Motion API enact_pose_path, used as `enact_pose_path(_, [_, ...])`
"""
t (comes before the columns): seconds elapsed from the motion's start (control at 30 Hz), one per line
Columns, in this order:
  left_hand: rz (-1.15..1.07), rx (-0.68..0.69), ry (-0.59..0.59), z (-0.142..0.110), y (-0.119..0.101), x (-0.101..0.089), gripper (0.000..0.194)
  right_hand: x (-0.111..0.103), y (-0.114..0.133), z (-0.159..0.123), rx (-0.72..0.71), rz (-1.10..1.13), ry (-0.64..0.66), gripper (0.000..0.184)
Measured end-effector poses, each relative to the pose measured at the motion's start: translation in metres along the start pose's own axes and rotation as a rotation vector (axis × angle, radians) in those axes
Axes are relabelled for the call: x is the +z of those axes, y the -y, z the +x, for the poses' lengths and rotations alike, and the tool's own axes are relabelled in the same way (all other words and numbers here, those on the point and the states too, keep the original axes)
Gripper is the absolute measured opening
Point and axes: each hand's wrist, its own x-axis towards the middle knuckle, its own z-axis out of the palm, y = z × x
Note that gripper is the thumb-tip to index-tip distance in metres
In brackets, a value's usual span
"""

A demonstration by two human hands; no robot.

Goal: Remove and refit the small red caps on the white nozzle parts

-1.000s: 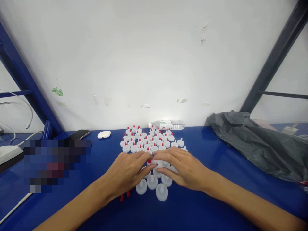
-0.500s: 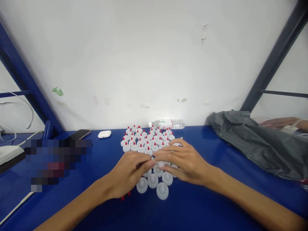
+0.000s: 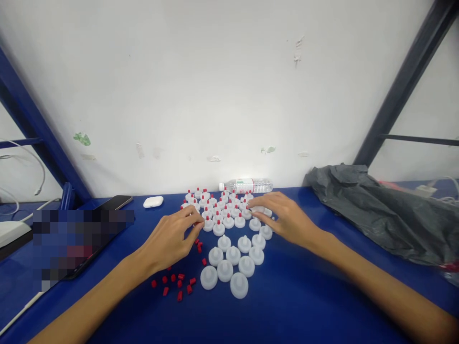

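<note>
In front of me, many round white plastic caps with nozzles stand on the blue table; the farther ones wear small red tips. My left hand hovers at the left edge of this group, thumb and forefinger pinched together; whatever lies between them is too small to make out. My right hand reaches in from the right, its fingertips around the top of a red-tipped white cap. Nearer to me stand several bare white caps. Loose red tips are scattered below my left hand.
A clear water bottle lies along the wall. At left are a white earbud case, a phone and a partly blurred dark device. A crumpled grey plastic bag covers the right side. Blue frame posts rise at both sides.
My hands have separated from above the white caps: the left moved left, the right moved right and slightly away. The loose red tips and more bare caps now show. Another person's hand at right has gone.
</note>
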Motion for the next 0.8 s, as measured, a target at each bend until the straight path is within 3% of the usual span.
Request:
enact_pose_path(0.13, [0.025, 0.017, 0.008, 0.0, 0.004, 0.003, 0.027, 0.005, 0.006, -0.001, 0.013, 0.03, 0.097, 0.017])
enact_pose_path(0.67, [0.055, 0.081, 0.116, 0.0, 0.006, 0.004, 0.02, 0.011, 0.012, -0.001, 0.046, 0.022, 0.201, 0.021])
enact_pose_path(0.8, [0.04, 0.059, 0.135, 0.0, 0.005, 0.004, 0.016, 0.006, 0.004, 0.0, 0.121, -0.026, 0.117, 0.029])
